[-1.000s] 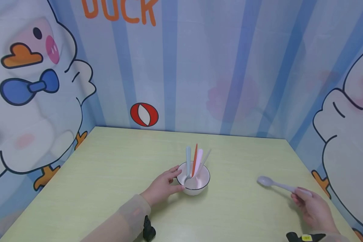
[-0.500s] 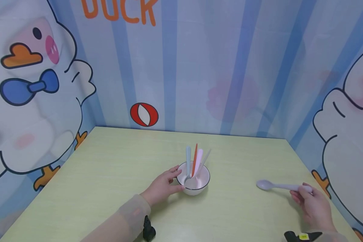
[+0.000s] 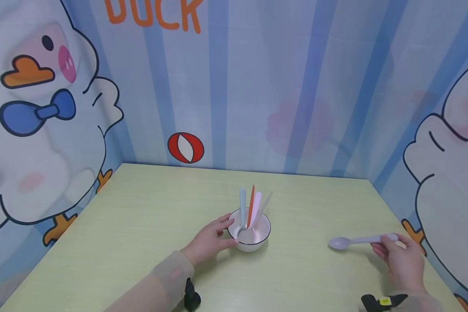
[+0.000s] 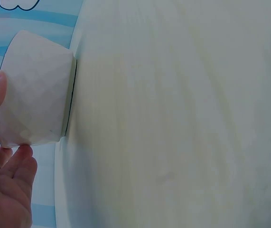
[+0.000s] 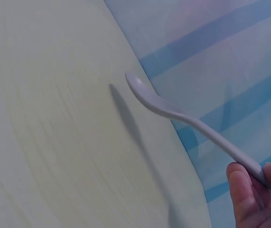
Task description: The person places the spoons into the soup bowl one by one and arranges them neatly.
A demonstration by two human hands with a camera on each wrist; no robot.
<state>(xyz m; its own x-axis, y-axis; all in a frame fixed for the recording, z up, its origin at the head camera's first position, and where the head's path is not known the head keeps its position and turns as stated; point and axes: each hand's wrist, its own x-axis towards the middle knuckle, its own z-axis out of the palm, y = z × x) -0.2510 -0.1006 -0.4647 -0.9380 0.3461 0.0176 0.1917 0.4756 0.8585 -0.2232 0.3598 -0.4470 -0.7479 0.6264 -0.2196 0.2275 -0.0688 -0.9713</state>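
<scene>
In the head view my left hand (image 3: 209, 239) grips the left side of a white bowl (image 3: 250, 248) with a dark rim, thumb at the front and fingers behind. The left wrist view shows the bowl's faceted outer wall (image 4: 35, 90) between thumb and fingers. A blue-grey spoon (image 3: 242, 203), an orange stick-like utensil (image 3: 251, 206), a pink handle (image 3: 257, 203) and a pale, thin handle (image 3: 267, 203) stand in the bowl. Off to the right, my right hand (image 3: 404, 262) pinches a lilac spoon (image 3: 364, 240) by its handle. Its bowl end points left, above the tabletop, casting a shadow.
A pale yellow-green table (image 3: 171, 195) lies under both hands. Behind and beside it hangs a blue striped cloth backdrop (image 3: 249, 86) printed with ducks. A black wrist strap piece (image 3: 383, 302) shows at my right wrist.
My right hand has shifted slightly left and turned the spoon, so its bowl end has dropped lower and its handle end has risen. My left hand and the bowl have stayed in place.
</scene>
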